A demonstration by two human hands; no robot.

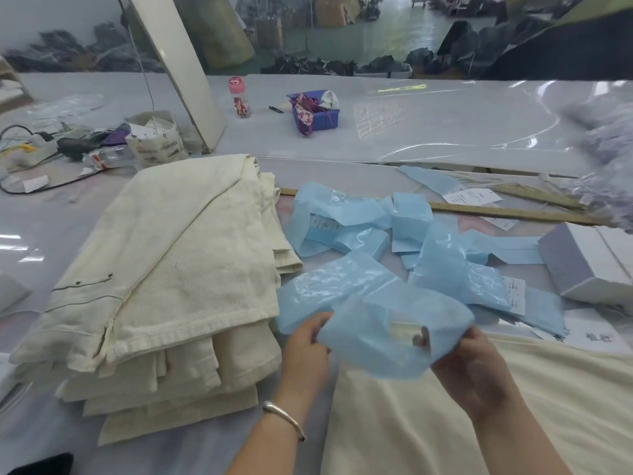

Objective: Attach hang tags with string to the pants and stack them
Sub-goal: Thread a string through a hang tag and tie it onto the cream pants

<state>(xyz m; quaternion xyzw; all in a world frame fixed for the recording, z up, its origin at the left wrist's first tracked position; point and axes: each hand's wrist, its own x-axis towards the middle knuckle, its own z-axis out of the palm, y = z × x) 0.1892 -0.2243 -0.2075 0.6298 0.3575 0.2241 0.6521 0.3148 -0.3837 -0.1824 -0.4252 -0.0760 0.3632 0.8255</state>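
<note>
A person's left hand and right hand each gripped an edge of a light-blue plastic bag held above a cream pair of pants spread on the worktop. A stack of folded cream pants lay just left of the hands. More blue bags, white hang tags and a wooden ruler lay scattered beyond.

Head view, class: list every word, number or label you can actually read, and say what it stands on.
None reads clearly.
White paper bag: dark printed bands, too blurred.
White tags by the wooden ruler: small print, too small.
Ruler: scale marks, no legible numbers.
Label inside a blue plastic bag: too blurred.
Tag near the grey box: illegible.
</note>
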